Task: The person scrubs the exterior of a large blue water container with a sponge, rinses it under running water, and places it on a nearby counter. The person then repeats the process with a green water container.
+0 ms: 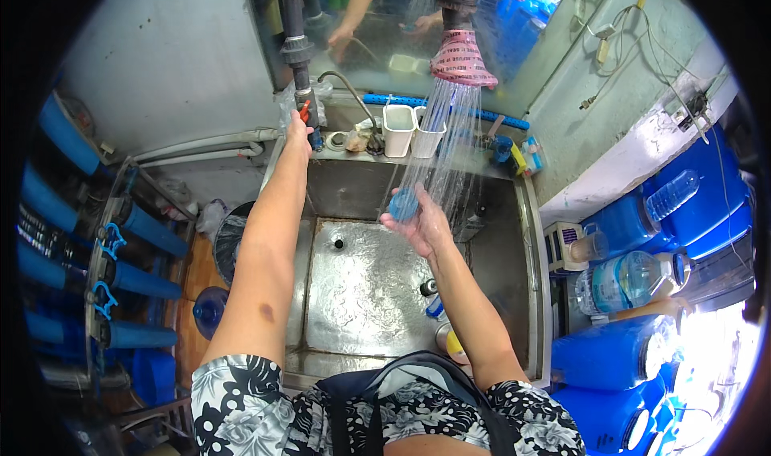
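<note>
My left hand (299, 132) reaches to the red valve handle (305, 111) on the grey vertical pipe (294, 22) at the back left of the sink and touches it. Over the steel sink (361, 293), my right hand (423, 220) holds a small round blue object (403, 205), perhaps a cap, at its fingers. Water streams (449, 131) fall from a spout wrapped in pink printed tape (462, 58) onto and around my right hand. Inside the sink, a can-like container with a yellow patch (452, 343) lies near my right forearm.
White plastic containers (399, 131) and a curved metal faucet (349, 86) stand on the sink's back ledge, with a blue perforated tube (500, 119) behind. Blue jugs (608, 350) and clear bottles crowd the right. Blue filter housings (144, 278) and a lined bin (227, 239) are at left.
</note>
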The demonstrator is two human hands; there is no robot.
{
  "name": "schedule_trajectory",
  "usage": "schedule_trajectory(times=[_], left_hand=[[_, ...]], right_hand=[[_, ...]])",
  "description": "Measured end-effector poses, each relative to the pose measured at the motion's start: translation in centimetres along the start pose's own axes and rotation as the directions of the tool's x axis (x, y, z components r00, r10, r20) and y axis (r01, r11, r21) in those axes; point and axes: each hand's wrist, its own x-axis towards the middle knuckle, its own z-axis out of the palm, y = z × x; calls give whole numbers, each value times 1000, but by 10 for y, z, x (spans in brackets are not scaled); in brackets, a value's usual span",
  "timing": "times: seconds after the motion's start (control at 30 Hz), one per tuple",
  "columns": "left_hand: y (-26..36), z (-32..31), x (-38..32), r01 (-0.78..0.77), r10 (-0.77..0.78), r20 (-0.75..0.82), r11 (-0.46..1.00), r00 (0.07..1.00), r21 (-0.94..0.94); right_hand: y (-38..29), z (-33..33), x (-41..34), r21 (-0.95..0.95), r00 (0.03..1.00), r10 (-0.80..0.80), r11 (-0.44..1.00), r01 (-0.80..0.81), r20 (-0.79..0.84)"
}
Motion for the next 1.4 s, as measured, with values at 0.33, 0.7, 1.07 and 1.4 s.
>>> schedule_trajectory(times=[0.33,0.7,1.07,1.4], left_hand=[[-13,-3,46,-288,297,-9,932,955,221],[-4,-13,-5,-299,580,19,392,814,870],[-144,76,-162,-902,856,367,227,364,367],[-123,254,-211,-958,546,810,278,214,66]], right_hand=[[-9,-26,5,337,948,300,886,-318,105],[37,-83,-12,-524,975,78,833,-178,-207],[112,-230,-35,-867,949,-240,-406,-290,-205],[142,-258,-44,-837,995,-99,-543,-74,-23]])
